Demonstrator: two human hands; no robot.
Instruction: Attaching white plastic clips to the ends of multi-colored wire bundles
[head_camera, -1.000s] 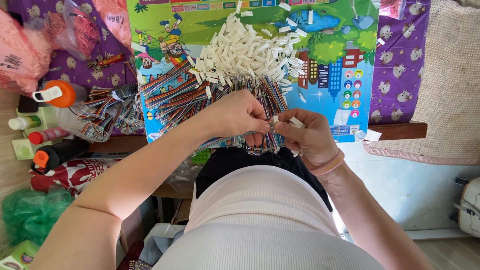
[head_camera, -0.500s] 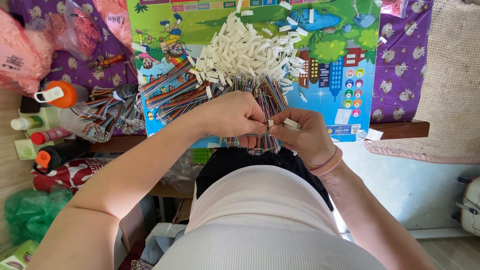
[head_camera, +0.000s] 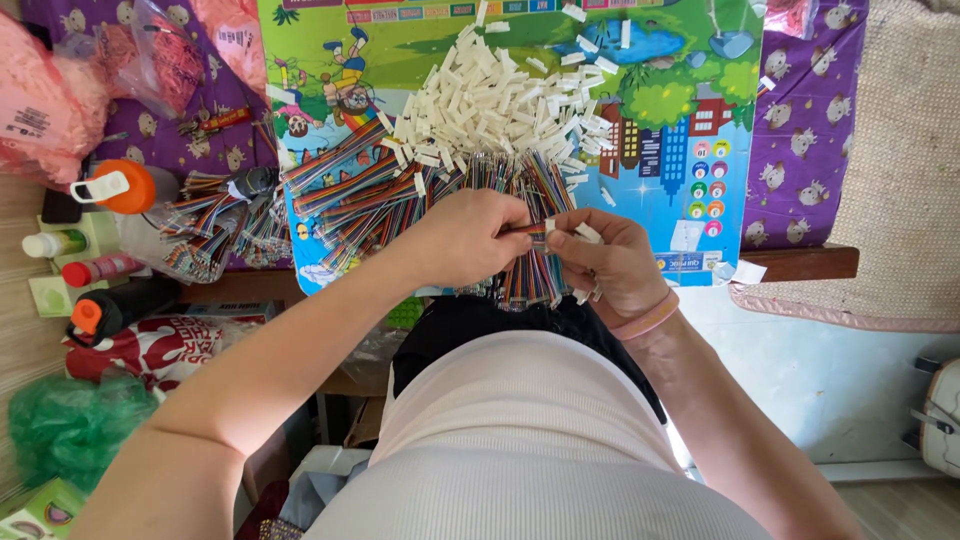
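Note:
My left hand (head_camera: 470, 238) pinches the end of a multicoloured ribbon wire (head_camera: 530, 232) over the near edge of a colourful cartoon mat (head_camera: 690, 150). My right hand (head_camera: 612, 268) grips a small white plastic connector (head_camera: 585, 233) right against that wire end, so the two hands touch at the fingertips. Under my hands lies a spread of many coloured ribbon wires (head_camera: 370, 195). Beyond them sits a heap of white connectors (head_camera: 490, 105). A pink band circles my right wrist.
To the left stand an orange-capped bottle (head_camera: 118, 186), smaller bottles (head_camera: 95, 268), a second bundle of coloured wires (head_camera: 210, 225) and pink plastic bags (head_camera: 50, 95). A purple patterned cloth (head_camera: 810, 120) covers the table. A green bag (head_camera: 65, 425) lies on the floor at lower left.
Both hands stay at the same spot; the fingers have shifted only slightly, keeping the wire end and white connector pressed together.

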